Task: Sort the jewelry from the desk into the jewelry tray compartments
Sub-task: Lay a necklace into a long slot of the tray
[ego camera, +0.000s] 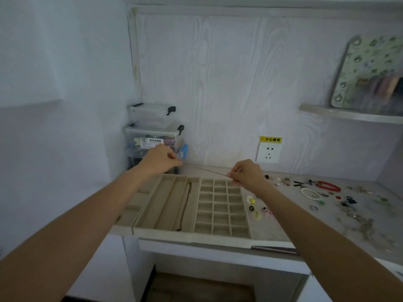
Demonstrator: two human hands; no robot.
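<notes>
A thin chain necklace [205, 170] is stretched taut in the air above the back of the beige jewelry tray [165, 233]. My left hand [160, 159] pinches its left end and my right hand [247, 172] pinches its right end. The tray has long slots on its left half and a grid of small square compartments [220, 209] on its right half. A dark cord necklace [185, 205] lies in one long slot. Loose jewelry lies on the desk to the right: a red bead bracelet [329, 185], a white pearl bracelet [310, 194], a silver ring [313, 207] and small earrings [257, 211].
Stacked clear plastic storage boxes [153, 131] stand at the back left corner. A wall socket [269, 151] with a yellow warning label sits behind the desk. A shelf [349, 114] at upper right holds a patterned board. The desk's front edge [218, 244] runs just below the tray.
</notes>
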